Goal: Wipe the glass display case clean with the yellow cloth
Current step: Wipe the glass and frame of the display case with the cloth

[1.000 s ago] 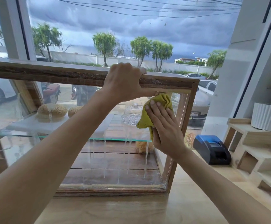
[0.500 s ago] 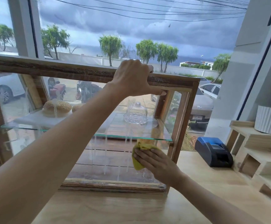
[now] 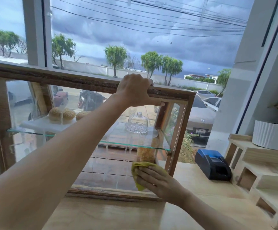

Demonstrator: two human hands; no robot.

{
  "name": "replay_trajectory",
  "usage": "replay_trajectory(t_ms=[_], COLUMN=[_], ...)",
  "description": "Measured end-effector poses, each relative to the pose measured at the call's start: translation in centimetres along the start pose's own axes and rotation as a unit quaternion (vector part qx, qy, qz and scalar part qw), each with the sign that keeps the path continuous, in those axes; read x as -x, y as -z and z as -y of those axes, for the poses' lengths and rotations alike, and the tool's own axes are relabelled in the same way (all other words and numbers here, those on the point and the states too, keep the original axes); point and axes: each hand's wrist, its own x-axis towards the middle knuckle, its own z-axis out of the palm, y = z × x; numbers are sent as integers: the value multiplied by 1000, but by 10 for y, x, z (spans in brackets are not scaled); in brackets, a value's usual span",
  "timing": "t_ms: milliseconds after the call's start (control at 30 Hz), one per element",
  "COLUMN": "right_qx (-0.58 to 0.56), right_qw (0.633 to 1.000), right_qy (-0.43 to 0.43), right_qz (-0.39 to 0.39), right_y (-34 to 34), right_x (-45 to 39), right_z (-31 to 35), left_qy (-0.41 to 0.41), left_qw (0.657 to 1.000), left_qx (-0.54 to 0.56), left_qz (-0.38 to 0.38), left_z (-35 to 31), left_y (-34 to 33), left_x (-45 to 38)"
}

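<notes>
A wood-framed glass display case (image 3: 68,81) stands on a pale wooden counter. My left hand (image 3: 135,91) grips the case's top rail near its right end, thumb under the rail. My right hand (image 3: 158,181) presses the yellow cloth (image 3: 139,170) flat against the lower right part of the front glass, fingers straight over the cloth. Water streaks run down the pane. Inside, buns (image 3: 62,113) and a glass dome dish (image 3: 137,124) sit on the glass shelf (image 3: 131,144).
A blue and black receipt printer (image 3: 213,164) sits on the counter (image 3: 135,214) right of the case. Stepped wooden shelves (image 3: 264,171) with a white ribbed planter (image 3: 272,136) stand at the far right. A big window behind shows parked cars and trees.
My right hand has slid the cloth down the glass from just under the top rail to the lower right area. My left hand has kept its hold on the top rail.
</notes>
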Motion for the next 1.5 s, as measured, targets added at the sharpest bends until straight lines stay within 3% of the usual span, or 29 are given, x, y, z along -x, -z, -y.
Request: replay_trajectory(t_ms=[167,300,467,733,900,1100,1333,1500], right_qx=[47,100,109,105,106,27,-27,-41], right_qw=[995,993,989,993,993,991,990,998], right_qy=[-28,-59,-86,-56,-12,22,73,-42], right_qz=[-85,-9,49,19,60,128,117,-5], right_y=[56,68,44,-8,-34,-58,-33,13], right_x=[-44,-63,-54,-19,7,28,19,-5], right_z=[-89,-130,-102,-42,0,37,29,-3], left_qy=[-3,3,1,-2,3,0,-4,-28], left_qw=[1000,1000,1000,1000,1000,1000,1000,997], left_qx=[16,24,16,23,28,21,25,57], left_qz=[-6,-7,-2,-1,-5,-4,19,47], left_z=[0,0,0,1,-1,-1,0,24], left_y=[1,2,0,-1,1,1,5,12], left_x=[-1,-3,-3,-1,0,0,1,7])
